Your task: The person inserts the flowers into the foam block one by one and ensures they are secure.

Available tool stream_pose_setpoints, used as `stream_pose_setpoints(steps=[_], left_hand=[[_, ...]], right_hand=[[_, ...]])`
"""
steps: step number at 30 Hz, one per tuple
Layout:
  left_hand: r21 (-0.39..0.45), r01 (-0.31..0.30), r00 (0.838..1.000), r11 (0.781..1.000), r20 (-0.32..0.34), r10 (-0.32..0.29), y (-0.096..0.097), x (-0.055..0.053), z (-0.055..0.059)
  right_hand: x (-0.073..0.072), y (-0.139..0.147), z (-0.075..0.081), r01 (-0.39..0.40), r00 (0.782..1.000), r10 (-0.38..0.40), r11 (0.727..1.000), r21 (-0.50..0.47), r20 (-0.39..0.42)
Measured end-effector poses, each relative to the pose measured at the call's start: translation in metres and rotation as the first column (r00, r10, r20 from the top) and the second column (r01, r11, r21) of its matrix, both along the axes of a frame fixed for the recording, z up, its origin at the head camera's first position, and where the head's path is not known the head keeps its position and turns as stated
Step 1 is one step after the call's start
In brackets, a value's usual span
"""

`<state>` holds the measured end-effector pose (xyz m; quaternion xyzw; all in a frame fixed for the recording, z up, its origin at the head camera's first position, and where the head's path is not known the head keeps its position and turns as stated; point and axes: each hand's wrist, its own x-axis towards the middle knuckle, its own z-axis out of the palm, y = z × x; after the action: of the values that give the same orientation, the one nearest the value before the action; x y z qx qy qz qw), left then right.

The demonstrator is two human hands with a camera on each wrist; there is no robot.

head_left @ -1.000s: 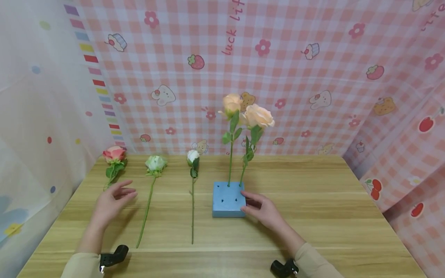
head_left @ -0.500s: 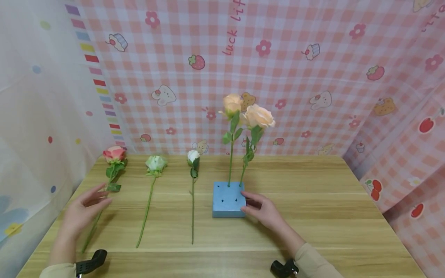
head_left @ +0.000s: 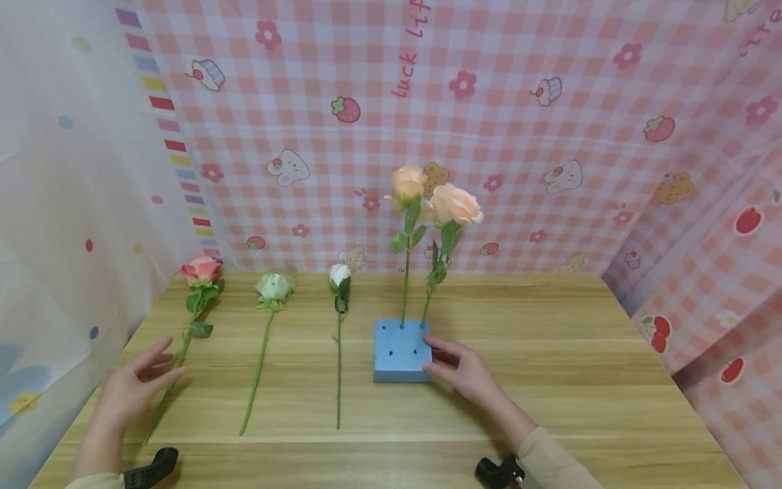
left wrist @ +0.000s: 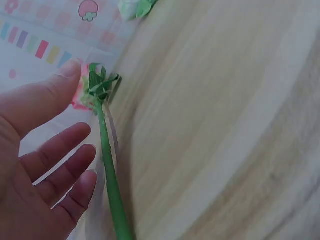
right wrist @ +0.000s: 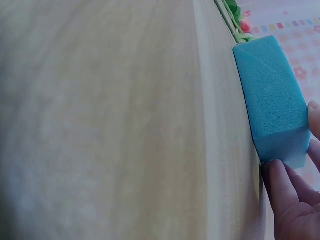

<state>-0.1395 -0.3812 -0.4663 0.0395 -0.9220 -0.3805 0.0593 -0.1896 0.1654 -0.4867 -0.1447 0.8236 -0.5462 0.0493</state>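
Note:
My left hand (head_left: 131, 390) is at the left over the stem of a pink rose (head_left: 200, 272) lying on the table. In the left wrist view its fingers are spread and loosely bent beside the green stem (left wrist: 111, 175), with nothing held. My right hand (head_left: 467, 373) holds the right side of a blue foam block (head_left: 402, 367), thumb low and forefinger at the upper edge; the right wrist view shows the block (right wrist: 272, 90) between them. Two peach roses, one taller (head_left: 408, 183) and one fuller (head_left: 455, 204), stand upright in the block's back holes. Several other holes show on its top.
A pale green flower (head_left: 274, 288) and a white rosebud (head_left: 339, 277) lie on the wooden table (head_left: 550, 353), stems toward me, between my left hand and the block. A checked pink curtain (head_left: 525, 136) hangs behind.
My left hand has moved left and toward me, from between the pink rose and the green flower to over the pink rose's stem. The right hand and the block have stayed still.

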Motion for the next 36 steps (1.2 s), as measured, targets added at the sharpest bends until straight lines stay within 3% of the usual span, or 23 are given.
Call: stream_pose_setpoints(steps=[6, 10, 14, 18, 25, 36], left_hand=[[-0.092, 0.012, 1.000, 0.996, 0.007, -0.012, -0.003, 0.002, -0.002], [-0.104, 0.015, 1.000, 0.994, 0.012, -0.013, -0.005, 0.004, -0.003], [-0.098, 0.018, 1.000, 0.995, -0.001, -0.018, -0.005, 0.005, -0.004], [-0.106, 0.022, 1.000, 0.994, 0.014, -0.021, -0.006, 0.005, -0.004], [-0.138, 0.029, 1.000, 0.990, 0.015, -0.027, -0.009, 0.005, -0.008], [-0.097, 0.014, 0.999, 0.995, 0.034, -0.011, -0.008, 0.005, -0.010]], right_hand=[[0.001, 0.000, 0.001, -0.010, 1.000, 0.010, 1.000, -0.025, 0.006], [0.004, -0.003, 0.006, -0.004, 1.000, 0.004, 1.000, -0.021, 0.003], [0.014, -0.008, 0.025, 0.003, 1.000, -0.003, 1.000, -0.007, 0.003], [0.014, -0.008, 0.027, 0.001, 1.000, -0.001, 1.000, -0.005, -0.002], [0.003, -0.002, 0.004, 0.000, 1.000, 0.000, 1.000, -0.001, -0.009], [0.000, -0.002, 0.000, 0.001, 1.000, -0.001, 1.000, -0.005, -0.013]])
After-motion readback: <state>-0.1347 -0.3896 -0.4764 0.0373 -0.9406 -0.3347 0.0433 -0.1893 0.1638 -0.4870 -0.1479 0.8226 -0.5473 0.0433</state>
